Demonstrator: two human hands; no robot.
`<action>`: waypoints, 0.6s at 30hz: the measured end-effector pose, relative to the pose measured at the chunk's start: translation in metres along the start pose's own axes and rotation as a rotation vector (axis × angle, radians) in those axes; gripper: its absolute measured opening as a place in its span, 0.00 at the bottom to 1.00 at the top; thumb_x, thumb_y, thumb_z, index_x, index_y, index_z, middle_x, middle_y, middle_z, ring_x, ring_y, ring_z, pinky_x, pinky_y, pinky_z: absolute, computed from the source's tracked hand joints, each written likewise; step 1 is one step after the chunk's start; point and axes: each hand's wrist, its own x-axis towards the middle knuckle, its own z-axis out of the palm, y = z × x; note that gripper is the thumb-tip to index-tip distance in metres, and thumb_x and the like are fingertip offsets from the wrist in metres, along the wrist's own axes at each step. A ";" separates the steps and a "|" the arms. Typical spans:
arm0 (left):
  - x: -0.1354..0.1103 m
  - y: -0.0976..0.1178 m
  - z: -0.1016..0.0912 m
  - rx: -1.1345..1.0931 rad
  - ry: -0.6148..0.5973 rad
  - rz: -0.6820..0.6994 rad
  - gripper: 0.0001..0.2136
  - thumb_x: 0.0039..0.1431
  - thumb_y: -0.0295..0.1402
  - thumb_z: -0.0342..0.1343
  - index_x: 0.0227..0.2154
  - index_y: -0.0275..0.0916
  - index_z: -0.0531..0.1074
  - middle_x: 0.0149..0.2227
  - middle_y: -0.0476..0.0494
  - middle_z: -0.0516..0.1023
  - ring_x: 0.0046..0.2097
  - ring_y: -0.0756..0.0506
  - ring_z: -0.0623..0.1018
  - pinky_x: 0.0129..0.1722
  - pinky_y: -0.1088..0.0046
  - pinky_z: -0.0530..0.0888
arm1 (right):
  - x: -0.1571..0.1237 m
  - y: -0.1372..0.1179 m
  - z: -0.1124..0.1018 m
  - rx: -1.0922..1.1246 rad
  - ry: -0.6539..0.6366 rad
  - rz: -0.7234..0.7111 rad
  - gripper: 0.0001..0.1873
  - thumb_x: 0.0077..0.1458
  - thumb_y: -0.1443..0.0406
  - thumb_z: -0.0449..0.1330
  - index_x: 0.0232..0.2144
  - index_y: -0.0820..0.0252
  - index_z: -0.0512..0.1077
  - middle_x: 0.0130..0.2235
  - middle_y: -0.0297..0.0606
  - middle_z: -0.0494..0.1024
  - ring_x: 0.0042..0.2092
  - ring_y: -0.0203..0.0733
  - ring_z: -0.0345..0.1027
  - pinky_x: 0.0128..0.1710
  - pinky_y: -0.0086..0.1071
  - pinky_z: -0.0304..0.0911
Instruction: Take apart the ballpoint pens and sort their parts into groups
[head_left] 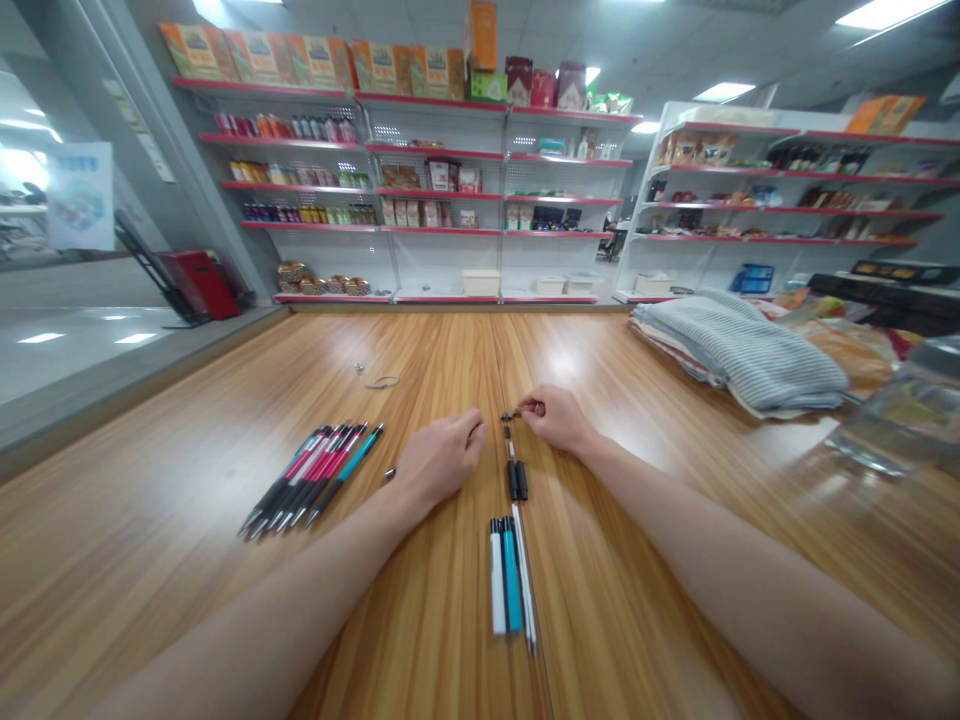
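My right hand point(556, 418) has its thumb and index finger pinched together over a few small dark pen parts point(506, 416) at the table's middle seam; whatever they grip is too small to name. Curled on the wood, my left hand point(442, 452) hides what its fingers may hold. Beside its wrist lies a small metal-tipped piece point(390, 472). Between the hands and me, two black grip sleeves point(517, 481) lie side by side. Closer still are white and teal pen barrels point(511, 580) and thin white refills point(527, 590).
Several assembled pens point(315, 478) in pink, teal and black lie in a row at left. Farther back are a wire loop point(384, 382) and a tiny metal bit point(358, 367). Folded striped cloth point(742, 345) and a clear container point(900, 410) stand at right. Stocked shelves point(442, 232) line the back.
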 end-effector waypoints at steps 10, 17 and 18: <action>0.000 -0.002 0.003 0.020 0.018 0.013 0.13 0.66 0.41 0.38 0.36 0.45 0.65 0.36 0.47 0.77 0.36 0.44 0.76 0.31 0.72 0.60 | 0.000 -0.005 -0.001 -0.009 0.041 -0.023 0.10 0.50 0.68 0.58 0.35 0.61 0.77 0.30 0.37 0.75 0.30 0.34 0.66 0.33 0.28 0.60; 0.000 -0.001 0.002 0.012 0.016 0.011 0.12 0.66 0.40 0.38 0.36 0.45 0.66 0.35 0.47 0.78 0.37 0.44 0.76 0.31 0.72 0.61 | -0.003 -0.011 -0.003 0.014 -0.042 -0.104 0.10 0.50 0.69 0.58 0.33 0.59 0.78 0.30 0.36 0.73 0.28 0.32 0.64 0.32 0.27 0.60; 0.000 -0.001 0.002 0.011 0.017 0.011 0.12 0.66 0.41 0.38 0.36 0.45 0.66 0.35 0.47 0.78 0.37 0.44 0.76 0.31 0.72 0.61 | -0.003 -0.011 -0.003 0.016 -0.040 -0.101 0.10 0.50 0.69 0.58 0.32 0.59 0.78 0.30 0.36 0.73 0.28 0.32 0.64 0.32 0.27 0.60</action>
